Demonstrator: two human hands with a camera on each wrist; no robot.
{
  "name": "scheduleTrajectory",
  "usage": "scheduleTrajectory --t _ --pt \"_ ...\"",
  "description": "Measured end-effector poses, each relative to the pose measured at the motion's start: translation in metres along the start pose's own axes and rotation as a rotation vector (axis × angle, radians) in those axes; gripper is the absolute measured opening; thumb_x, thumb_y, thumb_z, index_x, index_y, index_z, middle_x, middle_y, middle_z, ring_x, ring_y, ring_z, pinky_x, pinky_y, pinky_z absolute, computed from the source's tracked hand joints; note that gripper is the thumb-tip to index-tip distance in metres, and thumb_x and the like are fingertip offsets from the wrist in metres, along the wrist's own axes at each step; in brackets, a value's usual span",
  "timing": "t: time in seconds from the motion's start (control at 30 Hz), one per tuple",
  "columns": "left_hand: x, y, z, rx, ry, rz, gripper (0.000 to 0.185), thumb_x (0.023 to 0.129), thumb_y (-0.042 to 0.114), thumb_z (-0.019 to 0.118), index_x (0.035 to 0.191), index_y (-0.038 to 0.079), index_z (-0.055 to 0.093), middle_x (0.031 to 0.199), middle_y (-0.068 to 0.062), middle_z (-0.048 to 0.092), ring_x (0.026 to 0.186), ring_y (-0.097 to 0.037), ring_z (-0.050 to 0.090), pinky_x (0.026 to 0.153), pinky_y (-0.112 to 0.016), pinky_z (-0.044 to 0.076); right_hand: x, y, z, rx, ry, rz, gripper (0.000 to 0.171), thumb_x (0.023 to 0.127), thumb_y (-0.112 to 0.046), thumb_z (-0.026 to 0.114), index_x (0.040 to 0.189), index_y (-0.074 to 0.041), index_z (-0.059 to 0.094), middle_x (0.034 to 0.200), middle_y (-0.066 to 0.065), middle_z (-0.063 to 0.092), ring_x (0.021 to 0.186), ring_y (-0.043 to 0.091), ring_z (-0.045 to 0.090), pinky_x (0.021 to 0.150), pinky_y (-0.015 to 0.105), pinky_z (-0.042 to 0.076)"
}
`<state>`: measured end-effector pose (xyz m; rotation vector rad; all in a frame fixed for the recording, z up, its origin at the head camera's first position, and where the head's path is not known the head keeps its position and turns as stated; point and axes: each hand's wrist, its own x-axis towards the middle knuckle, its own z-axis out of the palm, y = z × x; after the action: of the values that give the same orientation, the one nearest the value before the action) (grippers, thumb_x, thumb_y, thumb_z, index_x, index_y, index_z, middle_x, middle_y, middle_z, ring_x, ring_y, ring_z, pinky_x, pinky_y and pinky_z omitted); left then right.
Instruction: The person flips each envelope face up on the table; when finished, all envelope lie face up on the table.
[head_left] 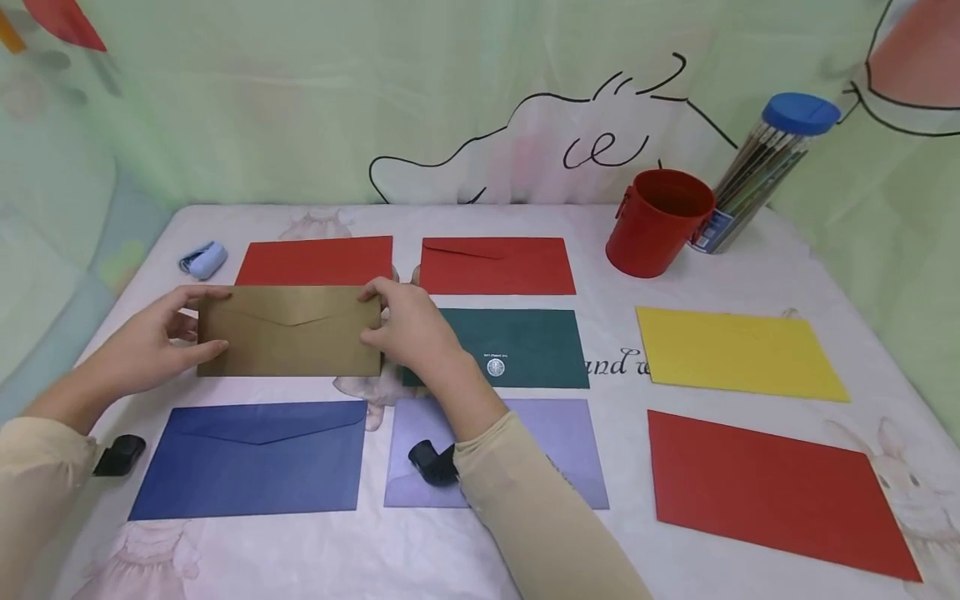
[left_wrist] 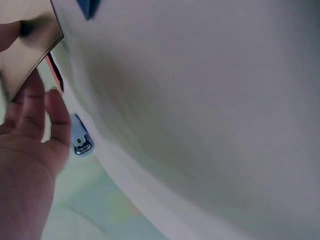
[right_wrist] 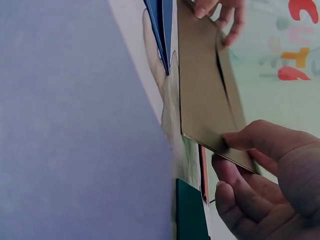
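The fingers (left_wrist: pixel 34 112) pinch a brown envelope (left_wrist: pixel 25 57), a light-blue object (left_wrist: pixel 79 131) near them.

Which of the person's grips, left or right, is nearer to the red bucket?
Right. The right grip is left of and in front of the red bucket; the left grip is farther left, at the left end of the brown envelope.

Envelope colours were gold-brown envelope (head_left: pixel 289 337), three red envelopes (head_left: pixel 780 496), blue envelope (head_left: pixel 262 467), lavender envelope (head_left: pixel 566 437), yellow envelope (head_left: pixel 742 354) and dark-green envelope (head_left: pixel 517 337) with a white emblem (head_left: pixel 496 367). Tablecloth (head_left: pixel 277 550) was white, printed with a pale pink dress (head_left: pixel 142 558), a faint pinkish-grey rabbit (head_left: pixel 892 479) and black lettering (head_left: pixel 615 365); curtain (head_left: pixel 262 100) was pale green with black line art (head_left: pixel 555 94). Bucket (head_left: pixel 648 237) was solid red, jar lid (head_left: pixel 801 114) blue, sleeves (head_left: pixel 540 517) beige.
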<state>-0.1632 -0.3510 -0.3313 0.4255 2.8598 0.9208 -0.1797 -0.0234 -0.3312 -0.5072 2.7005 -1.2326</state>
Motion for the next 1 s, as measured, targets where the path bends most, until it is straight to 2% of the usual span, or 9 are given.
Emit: scheduleTrajectory --t 0.07,0.17,0.33,0.43,0.53,0.67,0.77,0.87,1.0 --pt "0.001 0.002 0.0 0.024 -0.036 -0.015 0.062 0.088 0.004 0.076 0.142 0.001 0.046 0.134 -0.022 0.05 0.092 -0.027 0.06 0.067 -0.02 0.049 0.001 0.0 0.001 -0.007 -0.024 0.025 0.042 0.086 -0.007 0.076 0.126 -0.009 0.067 0.114 0.003 0.067 0.099 0.015 0.06 0.075 0.021 0.05" --pt "0.004 0.004 -0.001 0.065 -0.101 -0.041 0.06 0.09 0.009 0.075 0.143 0.001 0.048 0.135 -0.023 0.05 0.099 -0.038 0.058 0.069 -0.027 0.051 0.002 0.001 0.003 -0.026 -0.058 0.047 0.045 0.084 -0.004 0.075 0.128 -0.007 0.068 0.123 0.006 0.064 0.104 0.016 0.058 0.077 0.02 0.05" --pt "0.008 0.004 -0.001 0.138 -0.159 -0.047 0.061 0.09 0.011 0.075 0.143 0.001 0.048 0.134 -0.028 0.047 0.103 -0.045 0.058 0.068 -0.039 0.051 0.003 0.001 0.004 -0.082 -0.087 0.04 0.044 0.083 0.0 0.073 0.127 -0.005 0.07 0.129 0.013 0.058 0.119 0.019 0.049 0.079 0.02 0.048" --pt "0.01 0.004 -0.001 0.186 -0.162 -0.035 0.061 0.089 0.01 0.075 0.143 0.002 0.048 0.132 -0.029 0.048 0.101 -0.043 0.06 0.068 -0.041 0.051 0.004 0.0 0.005 -0.109 -0.087 0.032 0.041 0.084 -0.001 0.073 0.125 -0.005 0.071 0.13 0.015 0.058 0.127 0.023 0.045 0.085 0.021 0.048" --pt "0.011 0.006 -0.001 0.247 -0.153 -0.043 0.065 0.088 0.013 0.077 0.144 0.003 0.047 0.133 -0.033 0.045 0.107 -0.049 0.053 0.078 -0.053 0.05 0.004 -0.002 0.007 -0.156 -0.057 0.049 0.04 0.084 -0.004 0.075 0.124 -0.006 0.071 0.13 0.013 0.057 0.126 0.024 0.046 0.088 0.024 0.049" --pt "0.015 0.012 -0.001 0.319 -0.105 -0.085 0.082 0.082 0.019 0.083 0.15 0.011 0.038 0.139 -0.037 0.031 0.119 -0.059 0.034 0.088 -0.071 0.032 -0.001 -0.004 0.008 -0.245 0.016 0.073 0.042 0.08 -0.009 0.08 0.12 -0.011 0.07 0.131 0.011 0.051 0.118 0.025 0.049 0.082 0.031 0.052" --pt "0.022 0.017 -0.002 0.356 -0.106 -0.084 0.089 0.078 0.019 0.086 0.151 0.017 0.036 0.14 -0.034 0.028 0.121 -0.059 0.031 0.087 -0.073 0.028 -0.002 -0.004 0.007 -0.251 0.034 0.075 0.044 0.078 -0.01 0.082 0.12 -0.012 0.068 0.128 0.011 0.049 0.112 0.025 0.051 0.076 0.032 0.053" --pt "0.03 0.021 -0.007 0.336 -0.155 -0.064 0.087 0.079 0.018 0.084 0.152 0.016 0.036 0.141 -0.032 0.032 0.121 -0.056 0.037 0.086 -0.074 0.029 -0.002 -0.007 0.002 -0.185 0.01 0.097 0.047 0.079 -0.012 0.083 0.123 -0.014 0.067 0.126 0.01 0.052 0.108 0.023 0.055 0.074 0.03 0.053" --pt "0.045 0.026 -0.015 0.198 -0.135 -0.083 0.081 0.087 0.012 0.075 0.155 0.01 0.031 0.143 -0.03 0.036 0.122 -0.051 0.041 0.089 -0.072 0.037 0.002 -0.017 -0.007 -0.074 -0.034 0.107 0.048 0.082 -0.016 0.083 0.127 -0.015 0.066 0.13 0.008 0.056 0.115 0.02 0.055 0.074 0.028 0.053"
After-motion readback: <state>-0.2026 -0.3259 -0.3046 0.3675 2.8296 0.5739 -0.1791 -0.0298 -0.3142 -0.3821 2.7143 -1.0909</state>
